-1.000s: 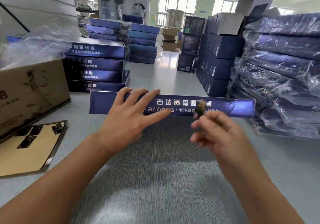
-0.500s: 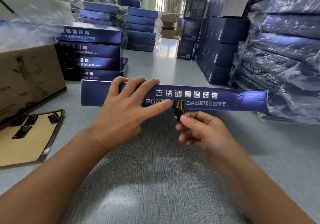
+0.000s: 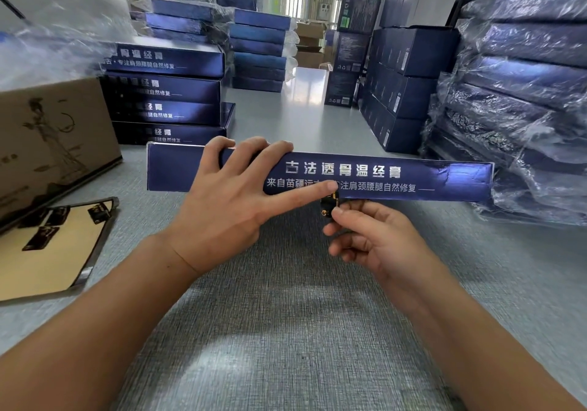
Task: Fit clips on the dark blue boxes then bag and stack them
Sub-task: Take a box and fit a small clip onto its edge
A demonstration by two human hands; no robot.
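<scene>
Two hands on dark blue box (image 3: 444, 179) lettered "古法透骨温经膏"; clip (image 3: 328, 206) beneath

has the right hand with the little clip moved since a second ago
Yes. The right hand, pinching the clip, has come down and leftward along the dark blue box, from in front of its printed side to its lower edge, just under the left hand's thumb.
</scene>
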